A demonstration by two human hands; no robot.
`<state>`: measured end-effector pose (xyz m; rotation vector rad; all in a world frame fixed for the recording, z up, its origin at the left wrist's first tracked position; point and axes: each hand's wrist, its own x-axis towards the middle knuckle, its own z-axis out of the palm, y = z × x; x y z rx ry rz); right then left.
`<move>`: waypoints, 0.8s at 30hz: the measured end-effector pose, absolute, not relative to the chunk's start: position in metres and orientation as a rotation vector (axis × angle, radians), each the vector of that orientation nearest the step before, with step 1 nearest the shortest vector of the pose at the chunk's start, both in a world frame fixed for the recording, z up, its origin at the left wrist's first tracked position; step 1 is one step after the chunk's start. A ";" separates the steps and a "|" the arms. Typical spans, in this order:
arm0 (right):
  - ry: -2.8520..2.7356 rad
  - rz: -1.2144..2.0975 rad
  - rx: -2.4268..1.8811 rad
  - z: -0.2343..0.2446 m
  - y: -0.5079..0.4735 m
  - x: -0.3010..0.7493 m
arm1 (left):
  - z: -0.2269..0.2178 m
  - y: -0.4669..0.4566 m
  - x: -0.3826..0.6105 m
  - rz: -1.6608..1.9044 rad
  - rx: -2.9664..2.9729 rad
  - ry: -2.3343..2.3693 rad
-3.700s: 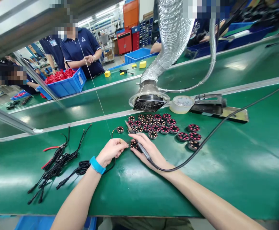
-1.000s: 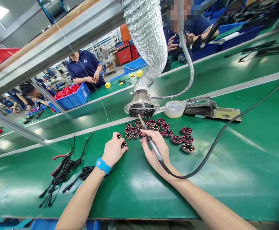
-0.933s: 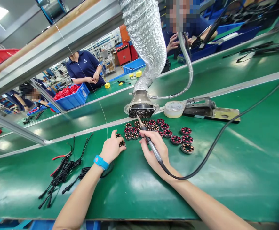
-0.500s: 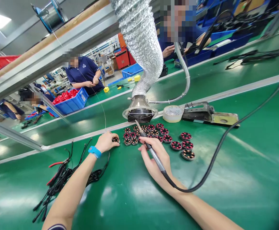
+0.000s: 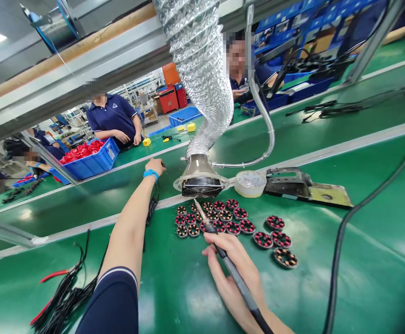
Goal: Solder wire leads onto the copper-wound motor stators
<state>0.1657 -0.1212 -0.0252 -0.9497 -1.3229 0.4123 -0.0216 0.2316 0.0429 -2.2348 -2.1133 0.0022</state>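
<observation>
My left hand (image 5: pixel 154 166) is stretched far forward over the middle conveyor belt (image 5: pixel 293 134), fingers closed on a small dark wound part whose black cable (image 5: pixel 152 205) hangs down along my wrist. My right hand (image 5: pixel 235 271) rests on the near green bench, closed in a pen grip on a soldering iron (image 5: pixel 223 255). The iron's tip points at a cluster of several round wound coils (image 5: pixel 219 219) lying just in front of it. A blue band sits on my left wrist.
A fume extractor hood (image 5: pixel 200 182) on a silver hose stands behind the coils, beside a tape roll (image 5: pixel 250 183) and a metal stand (image 5: pixel 302 186). The iron's cord (image 5: pixel 342 241) loops at the right. Black cables (image 5: pixel 61 299) lie at the left. Across the belt, people stand by a blue bin (image 5: pixel 94 162).
My left hand picked up a small part with its cable from beside the coils and reached forward over the belt. My right hand drew back a little with the iron.
</observation>
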 end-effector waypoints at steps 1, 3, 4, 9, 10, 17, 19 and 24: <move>-1.330 0.408 -0.953 -0.026 -0.121 0.165 | 0.035 0.237 -0.017 0.015 -2.248 -2.117; -1.346 0.396 -0.960 -0.028 -0.122 0.165 | 0.021 0.241 -0.012 0.048 -2.278 -2.127; -1.357 0.393 -0.962 -0.028 -0.123 0.165 | 0.017 0.241 -0.013 0.059 -2.285 -2.134; -1.372 0.419 -0.945 -0.029 -0.126 0.166 | 0.030 0.216 -0.041 0.051 -2.200 -2.167; -1.367 0.426 -0.940 -0.029 -0.126 0.166 | 0.037 0.206 -0.050 0.067 -2.182 -2.181; -1.379 0.444 -0.917 -0.029 -0.127 0.160 | 0.032 0.090 -0.097 0.359 -2.230 -2.207; -1.396 0.429 -0.913 -0.030 -0.125 0.159 | 0.021 0.068 -0.101 0.421 -2.245 -2.174; -1.433 0.334 -0.906 -0.030 -0.117 0.160 | 0.026 0.064 -0.099 0.427 -2.213 -2.119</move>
